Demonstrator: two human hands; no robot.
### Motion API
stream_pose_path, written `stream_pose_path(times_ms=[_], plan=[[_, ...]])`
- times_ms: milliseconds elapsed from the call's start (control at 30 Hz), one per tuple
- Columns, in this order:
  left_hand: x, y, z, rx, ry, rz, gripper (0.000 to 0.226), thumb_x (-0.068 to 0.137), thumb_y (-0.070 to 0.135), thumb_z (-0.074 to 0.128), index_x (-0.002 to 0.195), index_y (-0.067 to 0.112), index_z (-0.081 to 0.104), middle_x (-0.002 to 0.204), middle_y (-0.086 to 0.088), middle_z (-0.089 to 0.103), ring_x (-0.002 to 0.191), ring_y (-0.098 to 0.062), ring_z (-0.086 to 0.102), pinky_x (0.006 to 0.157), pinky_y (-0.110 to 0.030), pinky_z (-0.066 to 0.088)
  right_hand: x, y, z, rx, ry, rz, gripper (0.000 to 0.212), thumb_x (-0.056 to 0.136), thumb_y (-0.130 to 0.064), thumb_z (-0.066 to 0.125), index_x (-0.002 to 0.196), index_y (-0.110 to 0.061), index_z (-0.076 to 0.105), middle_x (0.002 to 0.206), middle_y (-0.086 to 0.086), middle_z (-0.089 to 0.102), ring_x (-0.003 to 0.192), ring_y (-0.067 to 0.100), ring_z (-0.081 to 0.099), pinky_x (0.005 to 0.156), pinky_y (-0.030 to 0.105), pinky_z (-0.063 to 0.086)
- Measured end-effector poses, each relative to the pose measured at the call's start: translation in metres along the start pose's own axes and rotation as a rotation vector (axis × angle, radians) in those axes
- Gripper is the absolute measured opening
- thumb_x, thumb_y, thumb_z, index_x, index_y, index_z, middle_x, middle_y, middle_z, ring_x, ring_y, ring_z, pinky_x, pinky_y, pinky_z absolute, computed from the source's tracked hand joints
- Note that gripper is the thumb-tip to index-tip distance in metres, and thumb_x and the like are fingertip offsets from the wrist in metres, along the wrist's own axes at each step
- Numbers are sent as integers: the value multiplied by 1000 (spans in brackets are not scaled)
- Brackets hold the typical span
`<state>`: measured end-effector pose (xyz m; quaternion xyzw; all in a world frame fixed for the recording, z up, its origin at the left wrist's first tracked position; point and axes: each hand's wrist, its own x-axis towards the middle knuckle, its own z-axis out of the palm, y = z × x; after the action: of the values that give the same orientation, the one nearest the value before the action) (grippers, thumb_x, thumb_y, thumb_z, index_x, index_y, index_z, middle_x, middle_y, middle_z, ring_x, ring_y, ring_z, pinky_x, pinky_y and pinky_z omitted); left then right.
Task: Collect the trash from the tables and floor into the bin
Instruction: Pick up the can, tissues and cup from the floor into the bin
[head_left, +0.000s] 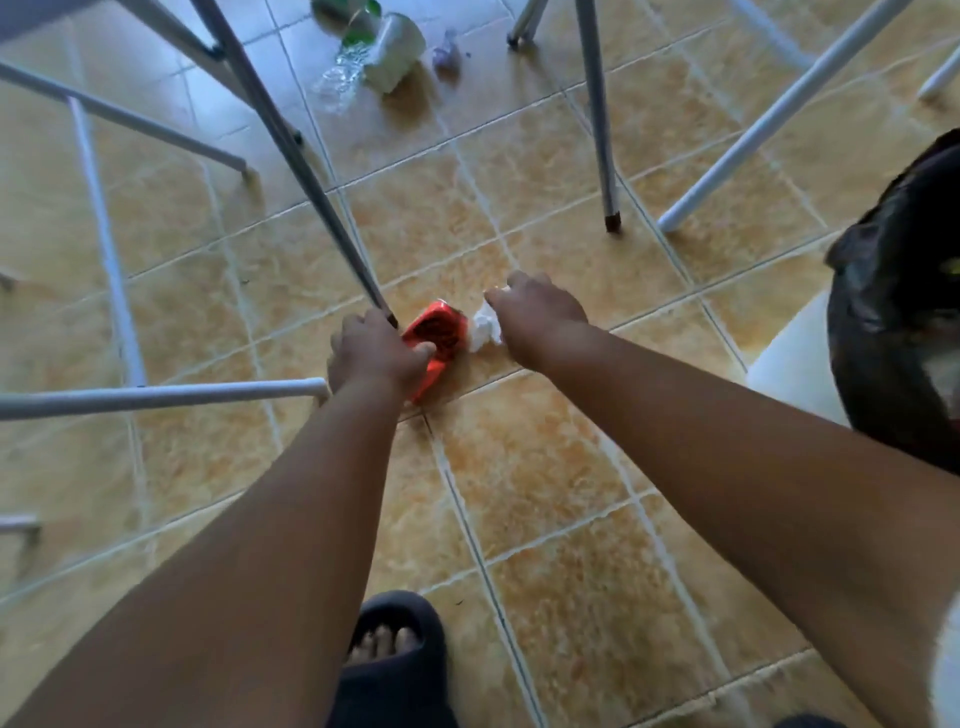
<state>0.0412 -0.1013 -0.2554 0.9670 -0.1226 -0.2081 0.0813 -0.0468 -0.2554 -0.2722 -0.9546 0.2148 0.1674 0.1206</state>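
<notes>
slipper (395, 660) | left hand (376, 353) grips red wrapper (434, 332), lengthwise toward camera

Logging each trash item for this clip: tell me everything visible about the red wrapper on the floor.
The red wrapper is a crumpled, shiny, foil-like packet with a dark patterned patch on its upper face. It lies on the tan tiled floor at the foot of a grey metal leg. The left hand grips its near-left edge, hiding part of it. A white crumpled tissue, under the right hand, sits against its right side.
</notes>
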Motion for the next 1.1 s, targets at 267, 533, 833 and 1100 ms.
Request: stream_pose_path(times_ms=[267, 533, 833, 1100], plan=[[0, -18, 33, 12, -116, -31, 61, 85, 34, 74, 136, 12, 49, 131, -15, 56, 123, -34, 55, 94, -39, 45, 1, 4, 47, -188, -81, -48, 38, 89, 1, 52, 126, -6, 55, 127, 15, 53, 116, 35, 51, 85, 40, 45], [-2, 8, 56, -57, -220, -122, 50, 82, 35, 78, 116, 3, 63, 114, -19, 66, 106, -35, 63, 73, -33, 42, -18, 35, -22, -93, 246, -102, 17, 94, -8, 51, 106, -9, 64, 106, 15, 61, 90, 38, 66, 63, 35, 40], [-40, 153, -7, -374, 19, 282, 52, 74, 45, 74, 113, 11, 70, 106, -10, 73, 104, -26, 66, 82, -26, 43, -118, 113, -168, -7, 592, -89, 17, 87, -25, 59, 100, -18, 68, 96, 11, 69, 86, 33, 66, 78, 38, 53], [-156, 264, -54, -414, 34, 785, 52, 76, 55, 69, 116, 22, 69, 79, 7, 69, 86, -11, 66, 65, -11, 29, -268, 232, -168, 122, 822, 329, 21, 83, -22, 61, 98, -13, 72, 93, 9, 73, 83, 25, 67, 76, 28, 48]])
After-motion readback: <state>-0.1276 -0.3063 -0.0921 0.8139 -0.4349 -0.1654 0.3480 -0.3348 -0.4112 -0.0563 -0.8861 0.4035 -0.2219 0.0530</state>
